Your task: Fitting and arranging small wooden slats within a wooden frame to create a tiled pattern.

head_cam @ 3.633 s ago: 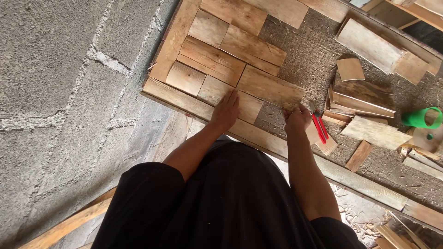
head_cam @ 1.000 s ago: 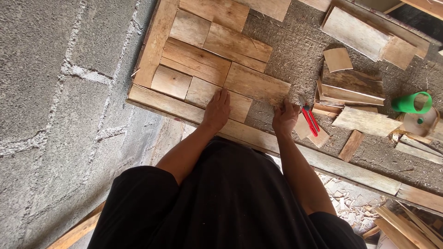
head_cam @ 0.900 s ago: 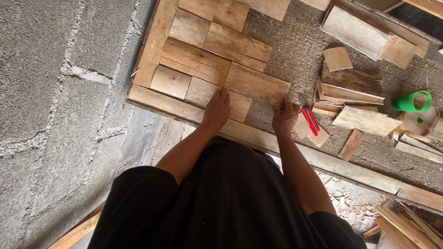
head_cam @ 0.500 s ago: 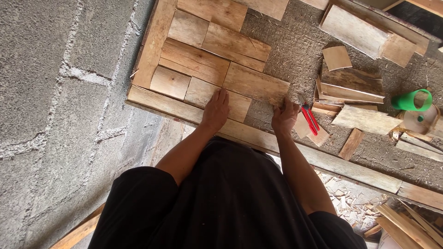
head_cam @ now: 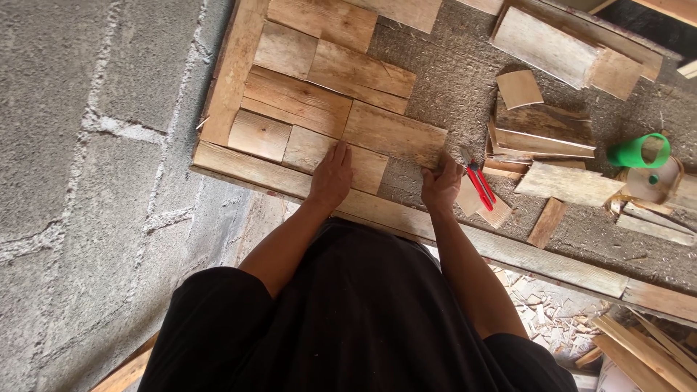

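Note:
I look down at a framed board (head_cam: 239, 163) partly covered with fitted wooden pieces. My left hand (head_cam: 331, 176) lies flat, fingers together, on a small light wooden piece (head_cam: 363, 168) in the bottom row. My right hand (head_cam: 441, 183) grips the right end of a longer wooden piece (head_cam: 392, 134) just above it, its fingers curled at that piece's corner. A red-handled cutter (head_cam: 479, 183) lies just right of my right hand on a wood scrap. The uncovered board surface (head_cam: 450, 80) is rough and grey-brown.
Loose wood offcuts (head_cam: 544, 131) pile up on the right of the board. A green roll-shaped thing (head_cam: 639, 151) lies at the far right. Wood chips and sticks (head_cam: 617, 341) litter the floor at bottom right. A grey block wall or floor (head_cam: 87, 145) fills the left.
Both hands stay at the same wooden pieces. My right hand has shifted slightly up to the longer piece's corner. The view has drifted a little.

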